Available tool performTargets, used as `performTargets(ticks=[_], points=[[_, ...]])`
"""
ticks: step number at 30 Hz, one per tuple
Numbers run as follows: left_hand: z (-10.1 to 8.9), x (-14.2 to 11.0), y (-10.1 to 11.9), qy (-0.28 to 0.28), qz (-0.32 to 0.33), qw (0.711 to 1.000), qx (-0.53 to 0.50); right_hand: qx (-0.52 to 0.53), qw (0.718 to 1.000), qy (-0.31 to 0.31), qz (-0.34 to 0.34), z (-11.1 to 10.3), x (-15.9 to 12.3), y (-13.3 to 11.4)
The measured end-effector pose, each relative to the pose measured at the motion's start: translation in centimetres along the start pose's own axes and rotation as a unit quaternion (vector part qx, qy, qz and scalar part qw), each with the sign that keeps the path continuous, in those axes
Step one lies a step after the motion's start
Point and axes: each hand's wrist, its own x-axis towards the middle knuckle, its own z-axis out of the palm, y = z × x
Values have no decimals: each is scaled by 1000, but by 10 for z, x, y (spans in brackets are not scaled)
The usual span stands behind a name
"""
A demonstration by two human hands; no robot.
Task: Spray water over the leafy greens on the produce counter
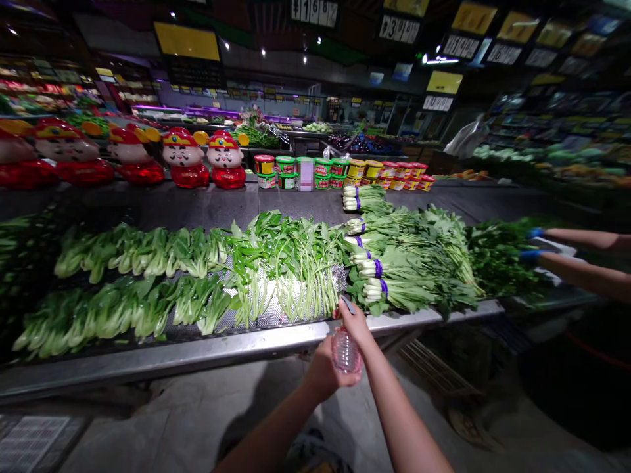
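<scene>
Just in front of the display's metal edge, my left hand (pixel 321 369) is wrapped round the ribbed, clear, pinkish body of a spray bottle (pixel 346 353). My right hand (pixel 353 322) grips the top of the same bottle, where a grey part of its head shows; the rest of the head is hidden by the fingers. Beyond the bottle lie loose long-stemmed leafy greens (pixel 300 263). To their right are bunches of greens (pixel 389 263) tied with purple bands. Bok choy (pixel 148 309) lies in two rows on the left.
A metal rim (pixel 197 351) runs along the display's front. Red figurine jars (pixel 227 161) and stacked small tubs (pixel 340 171) line the back. At the right, another person's blue-gloved hands (pixel 532 256) are at dark leafy greens (pixel 507 256). A slatted crate (pixel 438 371) is below the display.
</scene>
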Motion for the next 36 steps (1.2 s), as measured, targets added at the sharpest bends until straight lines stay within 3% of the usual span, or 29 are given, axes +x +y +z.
performTargets(ticks=[4, 11, 19, 26, 36], points=[[0, -8, -1, -30, -16, 999, 5, -30, 1000, -1, -6, 0, -10, 9], [-4, -14, 13, -72, 19, 997, 7, -31, 999, 6, 11, 4, -18, 9], [-17, -11, 6, -5, -28, 1000, 2, -30, 1000, -1, -4, 16, -9, -9], [-29, -4, 7, 54, 28, 998, 23, 6, 1000, -20, -24, 30, -4, -33], [-41, 2, 7, 52, 15, 997, -47, 2, 999, -40, -32, 43, 8, -43]])
